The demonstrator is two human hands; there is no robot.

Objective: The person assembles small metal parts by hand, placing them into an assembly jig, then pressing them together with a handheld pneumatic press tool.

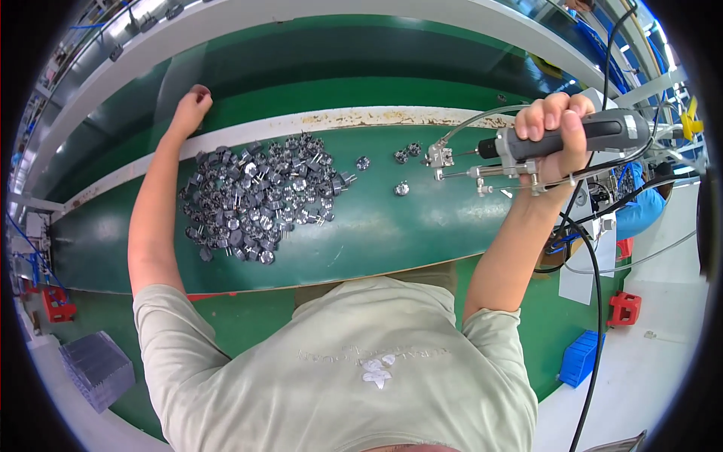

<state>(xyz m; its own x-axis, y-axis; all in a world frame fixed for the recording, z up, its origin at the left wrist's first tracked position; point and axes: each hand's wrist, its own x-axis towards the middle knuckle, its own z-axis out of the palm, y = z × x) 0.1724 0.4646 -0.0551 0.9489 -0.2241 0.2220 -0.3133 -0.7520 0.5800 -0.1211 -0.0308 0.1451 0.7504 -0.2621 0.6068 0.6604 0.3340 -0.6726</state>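
Note:
My right hand [556, 135] is wrapped round the grey and black body of an electric screwdriver [614, 129], lifted over the right part of the green table. A metal screw-feed head [440, 156] with a hose sits at the tool's left-pointing tip. My left hand [193, 111] reaches past the white rail, above the green belt, with its fingers curled in; whatever they hold is hidden. Between my arms lies a big heap of small black plug parts [256, 196] with metal pins. A few loose plug parts [401, 188] lie between the heap and the screwdriver's tip.
The worn white rail [361, 118] divides the green table [361, 233] from the conveyor belt [339, 90] beyond. Black cables [595, 301] hang at the right. On the floor stand a blue crate [580, 358], red stools [624, 309] and a grey bin [98, 369]. Someone in blue [640, 207] is at the right.

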